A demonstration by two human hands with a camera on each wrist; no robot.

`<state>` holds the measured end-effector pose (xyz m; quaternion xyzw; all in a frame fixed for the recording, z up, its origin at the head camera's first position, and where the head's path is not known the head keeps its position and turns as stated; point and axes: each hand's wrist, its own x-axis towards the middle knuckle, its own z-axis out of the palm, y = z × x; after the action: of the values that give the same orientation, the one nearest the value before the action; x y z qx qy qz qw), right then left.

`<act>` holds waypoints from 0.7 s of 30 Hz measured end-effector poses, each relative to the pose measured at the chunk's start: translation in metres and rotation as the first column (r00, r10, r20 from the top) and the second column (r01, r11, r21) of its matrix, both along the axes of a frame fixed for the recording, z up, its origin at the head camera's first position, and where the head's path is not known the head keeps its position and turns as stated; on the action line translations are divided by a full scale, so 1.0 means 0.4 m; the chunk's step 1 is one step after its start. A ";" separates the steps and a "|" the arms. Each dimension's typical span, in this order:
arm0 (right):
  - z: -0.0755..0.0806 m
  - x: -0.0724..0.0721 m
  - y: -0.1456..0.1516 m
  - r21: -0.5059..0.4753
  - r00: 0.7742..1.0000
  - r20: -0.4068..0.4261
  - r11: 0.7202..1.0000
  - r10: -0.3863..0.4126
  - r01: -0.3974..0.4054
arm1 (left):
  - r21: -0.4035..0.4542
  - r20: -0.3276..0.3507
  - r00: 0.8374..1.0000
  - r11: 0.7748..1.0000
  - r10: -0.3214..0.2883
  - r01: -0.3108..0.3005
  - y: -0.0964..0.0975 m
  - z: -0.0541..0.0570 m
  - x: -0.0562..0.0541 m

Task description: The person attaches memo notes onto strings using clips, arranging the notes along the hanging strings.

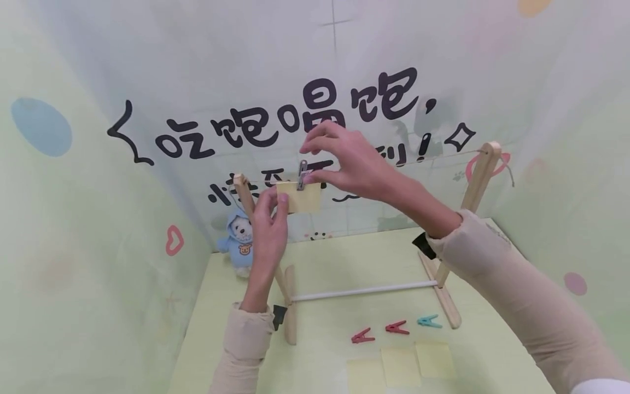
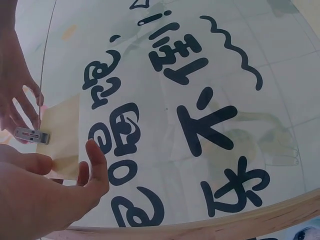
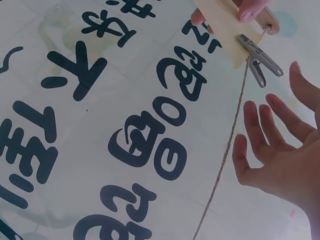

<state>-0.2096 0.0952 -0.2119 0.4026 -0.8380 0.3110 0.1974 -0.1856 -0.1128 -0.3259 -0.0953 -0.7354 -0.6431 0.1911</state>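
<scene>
A yellow sheet of paper [image 1: 309, 200] hangs at the string [image 3: 231, 137], with a grey clothespin [image 3: 259, 54] clipped at its upper edge. My left hand [image 1: 270, 224] pinches the paper near one side, thumb in front and fingers behind. Beside the clothespin is my right hand [image 1: 361, 161]; in the right wrist view its fingers are spread and bent a little, apart from the clothespin, holding nothing. Two red clothespins [image 1: 362, 336] [image 1: 397, 327] and a blue one [image 1: 430, 321] lie on the table [image 1: 315, 350], behind several yellow sheets [image 1: 401, 368].
The string runs between two wooden posts [image 1: 478, 178] [image 1: 244, 196], whose feet are joined by a white rod [image 1: 364, 291]. A plush toy in blue [image 1: 241, 246] sits at the back left. Printed walls [image 1: 123, 273] close in the table.
</scene>
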 end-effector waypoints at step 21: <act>-0.367 0.260 0.249 -0.110 0.999 -0.026 0.994 -0.031 0.028 | 0.036 -0.004 0.999 0.998 -0.046 0.046 0.005 -0.022 -0.011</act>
<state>-0.1055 0.1947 -0.3586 0.3829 -0.8227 0.3481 0.2353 -0.1899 -0.1106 -0.3345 -0.1099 -0.7212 -0.6601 0.1791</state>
